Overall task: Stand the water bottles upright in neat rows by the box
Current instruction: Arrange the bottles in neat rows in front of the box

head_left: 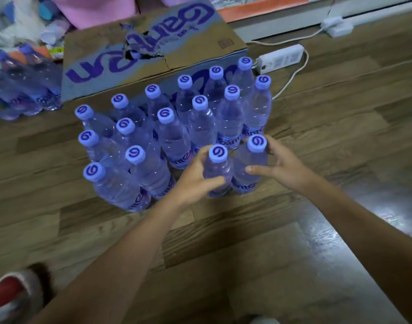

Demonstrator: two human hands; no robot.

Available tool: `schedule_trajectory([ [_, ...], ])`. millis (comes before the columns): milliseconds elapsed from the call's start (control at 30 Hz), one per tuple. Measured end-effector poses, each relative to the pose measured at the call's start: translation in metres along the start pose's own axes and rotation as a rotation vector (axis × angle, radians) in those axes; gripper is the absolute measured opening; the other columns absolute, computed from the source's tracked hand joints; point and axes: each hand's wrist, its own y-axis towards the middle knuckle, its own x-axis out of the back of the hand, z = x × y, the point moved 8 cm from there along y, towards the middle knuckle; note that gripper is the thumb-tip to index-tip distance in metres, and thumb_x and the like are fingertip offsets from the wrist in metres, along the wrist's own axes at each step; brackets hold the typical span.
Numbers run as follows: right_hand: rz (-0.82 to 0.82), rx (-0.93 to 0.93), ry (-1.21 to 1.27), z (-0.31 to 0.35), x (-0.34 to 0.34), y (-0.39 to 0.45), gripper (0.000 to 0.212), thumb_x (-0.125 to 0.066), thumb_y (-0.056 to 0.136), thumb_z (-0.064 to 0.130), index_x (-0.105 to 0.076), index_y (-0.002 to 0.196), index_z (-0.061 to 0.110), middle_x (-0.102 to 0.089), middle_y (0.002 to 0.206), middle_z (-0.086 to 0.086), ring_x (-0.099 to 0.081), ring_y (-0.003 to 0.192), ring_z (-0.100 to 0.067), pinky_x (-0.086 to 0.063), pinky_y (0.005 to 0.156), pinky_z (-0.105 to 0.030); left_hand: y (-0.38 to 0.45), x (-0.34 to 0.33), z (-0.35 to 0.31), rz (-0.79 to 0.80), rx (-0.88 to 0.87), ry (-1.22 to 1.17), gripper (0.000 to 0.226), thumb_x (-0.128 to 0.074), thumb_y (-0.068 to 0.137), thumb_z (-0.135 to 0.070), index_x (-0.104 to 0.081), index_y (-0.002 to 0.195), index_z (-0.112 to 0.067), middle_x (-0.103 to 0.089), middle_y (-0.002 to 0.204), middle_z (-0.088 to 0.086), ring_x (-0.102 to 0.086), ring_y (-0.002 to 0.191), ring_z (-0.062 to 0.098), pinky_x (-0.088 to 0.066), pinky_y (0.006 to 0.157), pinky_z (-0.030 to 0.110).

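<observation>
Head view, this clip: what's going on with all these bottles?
A person is standing water bottles upright in rows on the wooden floor in front of a cardboard box. The left hand grips one bottle at the near edge; the right hand holds the bottle beside it. More bottles lie in a pile left of the box.

bottles [201, 123] looking like clear thin plastic w/ a purplish tint, ribbed, glossy; caps [165, 115] showing matt opaque plastic w/ a printed swirl. box [191, 38] reading as brown corrugated cardboard, matt, printed purple, top torn rough at the middle. floor [340, 141] looking like wood-grain planks, smooth, throwing a glossy sheen at right. power strip [281, 57] & cable [291, 78] showing smooth white plastic. slipper [11, 293] looking fuzzy, cloth-like.
</observation>
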Motion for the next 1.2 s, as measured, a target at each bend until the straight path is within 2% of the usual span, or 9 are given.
schedule_trajectory([
  [67,0.005,-0.015,-0.065,-0.001,-0.005,-0.005,0.059,-0.073,0.075,-0.001,-0.046,0.125,0.016,-0.053,0.114,0.009,-0.05,0.103,0.014,-0.041,0.094,-0.009,-0.001,0.004,0.004,0.103,-0.018,0.05,0.067,-0.068,0.062,-0.024,-0.039,0.121,-0.037,-0.052,0.127,-0.011,-0.05,0.113,-0.009,-0.039,0.101,0.015],
  [133,-0.03,-0.036,-0.237,-0.004,-0.007,-0.007,0.073,-0.079,0.072,0.025,-0.042,0.135,0.022,-0.041,0.127,0.0,-0.035,0.119,-0.001,-0.026,0.108,-0.014,0.004,0.018,0.005,0.043,-0.037,0.18,0.07,-0.078,0.059,-0.03,-0.045,0.121,-0.033,-0.057,0.125,-0.008,-0.056,0.112,0.007,-0.047,0.098,0.03],
  [267,-0.101,-0.028,-0.284,0.001,-0.008,0.0,0.078,-0.067,0.06,0.057,-0.045,0.129,0.03,-0.054,0.128,0.0,-0.044,0.125,-0.02,-0.037,0.108,-0.039,0.009,0.053,-0.001,-0.253,0.001,0.397,0.059,-0.086,0.053,-0.039,-0.047,0.092,-0.018,-0.051,0.094,-0.005,-0.047,0.086,0.01,-0.033,0.066,0.02],
  [400,-0.074,0.034,-0.221,0.012,-0.018,0.016,0.067,-0.078,0.068,0.036,-0.049,0.128,0.024,-0.057,0.129,0.0,-0.049,0.124,-0.018,-0.04,0.105,-0.045,0.005,0.069,-0.007,-0.398,0.092,0.534,0.065,-0.081,0.058,-0.045,-0.04,0.091,-0.007,-0.044,0.097,0.003,-0.042,0.089,0.018,-0.028,0.07,0.025],
  [567,0.014,0.046,-0.19,0.02,-0.037,0.036,0.069,-0.077,0.074,0.024,-0.043,0.134,0.026,-0.055,0.133,0.003,-0.049,0.125,-0.014,-0.041,0.106,-0.04,0.015,0.075,-0.013,-0.214,0.11,0.523,0.057,-0.078,0.069,-0.032,-0.05,0.114,-0.012,-0.056,0.12,0.007,-0.052,0.109,0.024,-0.04,0.082,0.03],
  [667,0.006,0.021,-0.151,0.019,-0.032,0.035,0.068,-0.078,0.073,0.021,-0.044,0.132,0.023,-0.057,0.129,0.007,-0.053,0.119,-0.011,-0.044,0.104,-0.034,0.017,0.072,-0.025,-0.167,0.058,0.581,0.051,-0.079,0.068,-0.032,-0.059,0.108,-0.009,-0.062,0.112,0.01,-0.057,0.105,0.026,-0.047,0.089,0.036],
  [833,0.03,0.022,-0.133,0.019,-0.033,0.033,0.064,-0.075,0.076,0.018,-0.044,0.132,0.023,-0.057,0.125,0.01,-0.054,0.119,-0.011,-0.044,0.104,-0.035,0.02,0.08,-0.04,-0.155,0.101,0.72,0.051,-0.077,0.067,-0.043,-0.057,0.09,-0.002,-0.057,0.079,0.008,-0.051,0.082,0.026,-0.037,0.068,0.032],
  [1000,0.009,0.073,-0.146,0.027,-0.04,0.036,0.06,-0.076,0.074,0.02,-0.049,0.128,0.02,-0.059,0.122,0.009,-0.055,0.119,-0.015,-0.044,0.104,-0.043,0.021,0.085,-0.044,-0.097,0.128,0.897,0.055,-0.075,0.065,-0.05,-0.053,0.081,-0.002,-0.046,0.07,0.011,-0.043,0.07,0.024,-0.034,0.063,0.035],
  [1200,0.01,0.088,-0.148,0.032,-0.053,0.045,0.059,-0.074,0.078,0.019,-0.048,0.131,0.018,-0.059,0.125,0.008,-0.053,0.121,-0.012,-0.041,0.106,-0.034,0.019,0.09,-0.041,-0.069,0.13,0.945,0.056,-0.075,0.064,-0.051,-0.052,0.077,-0.002,-0.036,0.059,0.004,-0.038,0.06,0.02,-0.028,0.052,0.031],
])
